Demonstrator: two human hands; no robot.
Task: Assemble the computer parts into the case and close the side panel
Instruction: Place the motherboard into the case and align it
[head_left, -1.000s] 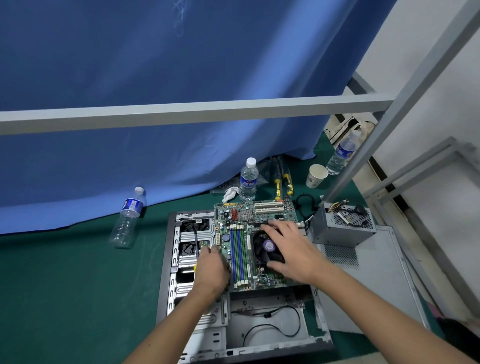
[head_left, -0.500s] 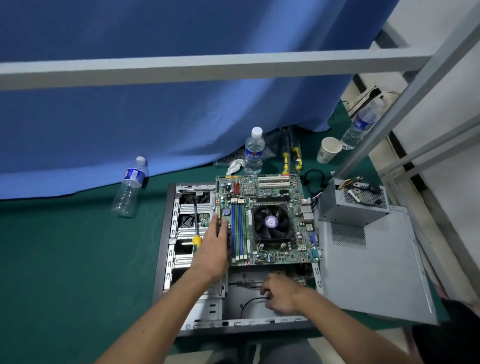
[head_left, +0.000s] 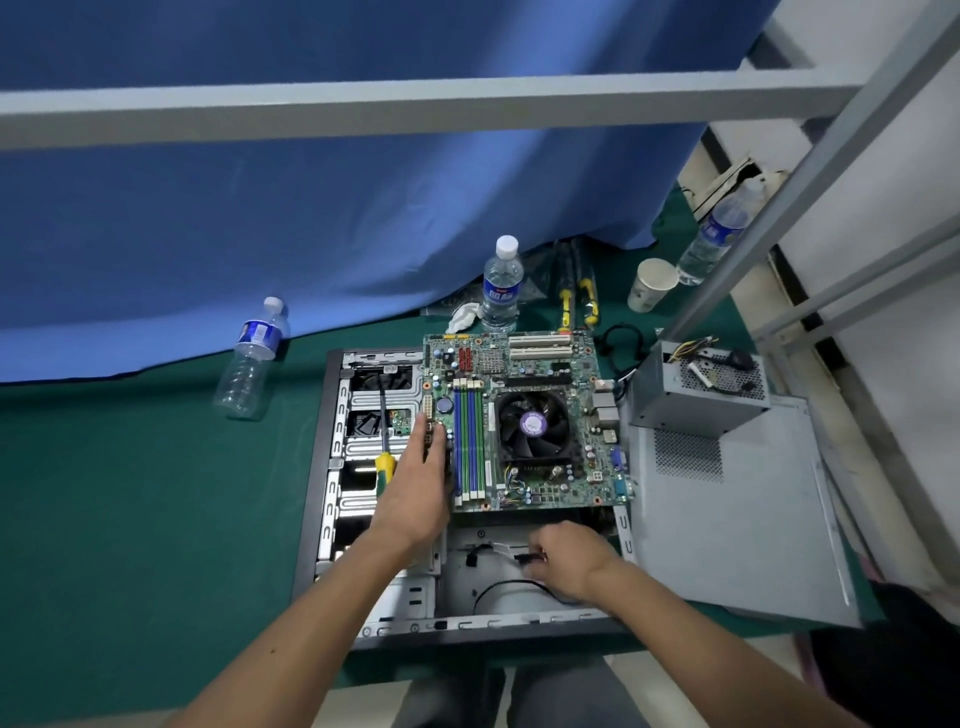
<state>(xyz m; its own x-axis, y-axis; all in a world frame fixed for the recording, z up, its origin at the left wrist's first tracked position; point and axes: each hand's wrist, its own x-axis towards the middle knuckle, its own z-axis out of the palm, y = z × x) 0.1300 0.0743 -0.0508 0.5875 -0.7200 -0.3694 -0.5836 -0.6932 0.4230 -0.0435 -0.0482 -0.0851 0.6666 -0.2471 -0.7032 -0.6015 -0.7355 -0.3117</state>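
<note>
An open computer case (head_left: 332, 467) lies flat on the green table. A green motherboard (head_left: 550, 364) with a black CPU fan (head_left: 533, 423) sits over the case's far half. My left hand (head_left: 418, 488) grips the board's left edge, thumb on top near the memory slots. My right hand (head_left: 563, 558) is inside the case's near bay, pinching a small black cable connector (head_left: 524, 558). A grey power supply (head_left: 696, 387) stands on the grey side panel (head_left: 737, 519), right of the case.
A yellow-handled screwdriver (head_left: 384, 441) lies on the drive cage. Water bottles (head_left: 501, 286) (head_left: 252, 358) (head_left: 719, 234), a paper cup (head_left: 652, 283) and yellow tools (head_left: 576, 301) sit behind the case. A grey metal frame (head_left: 415, 101) crosses overhead and runs down the right.
My right hand left the CPU fan, dropped into the case's near bay and took hold of a cable connector. My left hand stayed on the board's left edge. The view tilted down.
</note>
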